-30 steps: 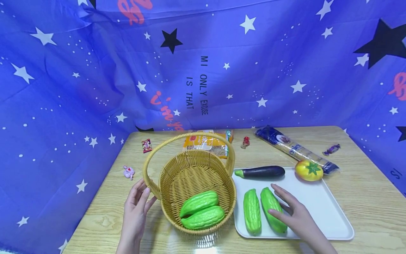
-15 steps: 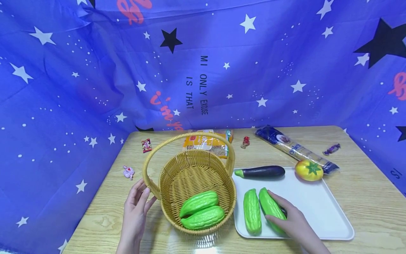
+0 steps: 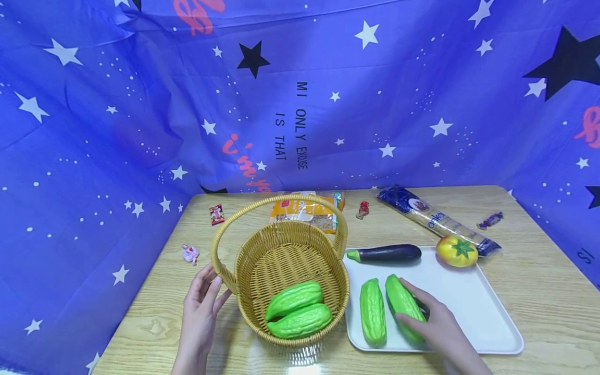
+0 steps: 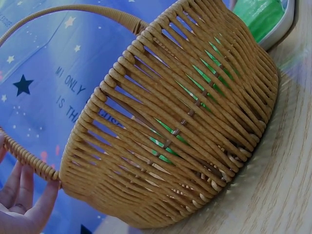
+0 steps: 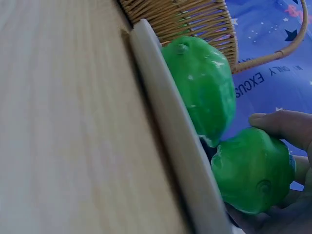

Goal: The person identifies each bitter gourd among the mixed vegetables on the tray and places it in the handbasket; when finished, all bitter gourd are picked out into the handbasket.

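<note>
In the head view, a wicker basket (image 3: pixel 291 271) stands mid-table with two green bitter melons (image 3: pixel 300 320) lying in it. My left hand (image 3: pixel 199 307) holds the lower end of its arched handle (image 3: pixel 226 278), thumb in front and fingers behind. On the white tray (image 3: pixel 487 312) lies an upright-pointing bitter melon (image 3: pixel 373 312). Beside it, my right hand (image 3: pixel 438 323) grips another bitter melon (image 3: pixel 402 302) between thumb and fingers. The right wrist view shows this gripped bitter melon (image 5: pixel 256 170) low beside its neighbour (image 5: pixel 202 87), near the tray rim (image 5: pixel 170 126).
An eggplant (image 3: pixel 391 254) lies along the tray's back edge, with a yellow-red fruit (image 3: pixel 457 252) at the back right corner. Behind are a pasta packet (image 3: pixel 436 219), an orange food bag (image 3: pixel 304 212) and several small wrapped candies (image 3: pixel 217 214). Starry blue cloth (image 3: pixel 328 104) encloses the table.
My right hand has moved left onto the right-hand bitter melon on the tray and closed round it. That melon has shifted slightly. The left hand and basket stay put.
</note>
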Tool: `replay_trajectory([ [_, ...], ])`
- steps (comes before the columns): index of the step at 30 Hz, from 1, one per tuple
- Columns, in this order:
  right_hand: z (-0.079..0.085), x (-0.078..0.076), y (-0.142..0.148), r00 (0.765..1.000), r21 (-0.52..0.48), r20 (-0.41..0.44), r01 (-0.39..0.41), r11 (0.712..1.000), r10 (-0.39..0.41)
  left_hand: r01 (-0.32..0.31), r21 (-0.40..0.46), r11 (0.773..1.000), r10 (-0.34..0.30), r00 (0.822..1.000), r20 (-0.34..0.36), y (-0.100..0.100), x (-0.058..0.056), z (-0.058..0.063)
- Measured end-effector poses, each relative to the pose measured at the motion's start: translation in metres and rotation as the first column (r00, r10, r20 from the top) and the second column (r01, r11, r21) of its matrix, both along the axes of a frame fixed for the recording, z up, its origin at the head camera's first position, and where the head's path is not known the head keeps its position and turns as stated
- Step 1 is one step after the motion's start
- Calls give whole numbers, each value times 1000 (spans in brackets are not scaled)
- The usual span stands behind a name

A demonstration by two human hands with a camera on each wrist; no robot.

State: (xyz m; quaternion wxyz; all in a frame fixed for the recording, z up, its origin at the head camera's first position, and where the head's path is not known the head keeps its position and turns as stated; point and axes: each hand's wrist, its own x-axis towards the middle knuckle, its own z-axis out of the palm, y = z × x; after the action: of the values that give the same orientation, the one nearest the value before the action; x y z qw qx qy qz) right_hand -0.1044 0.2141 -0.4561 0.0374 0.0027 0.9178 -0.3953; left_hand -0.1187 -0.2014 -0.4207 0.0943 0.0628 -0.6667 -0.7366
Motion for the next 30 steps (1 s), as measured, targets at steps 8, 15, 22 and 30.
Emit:
replay_trajectory([
  [8,21,-4,5,997,-68,-78,-3,998,-3,5,-3,1000,-5,1000,-3,0,-1,1],
  [15,32,-8,5,993,-77,-119,-21,997,11,8,-8,1000,-8,1000,5,0,-1,1],
  [22,41,-10,2,990,-110,-141,-40,993,24,10,-8,1000,-10,1000,7,0,0,1],
  [30,54,-11,-7,977,-99,-197,-104,990,83,13,-5,1000,-13,1000,5,0,0,1],
])
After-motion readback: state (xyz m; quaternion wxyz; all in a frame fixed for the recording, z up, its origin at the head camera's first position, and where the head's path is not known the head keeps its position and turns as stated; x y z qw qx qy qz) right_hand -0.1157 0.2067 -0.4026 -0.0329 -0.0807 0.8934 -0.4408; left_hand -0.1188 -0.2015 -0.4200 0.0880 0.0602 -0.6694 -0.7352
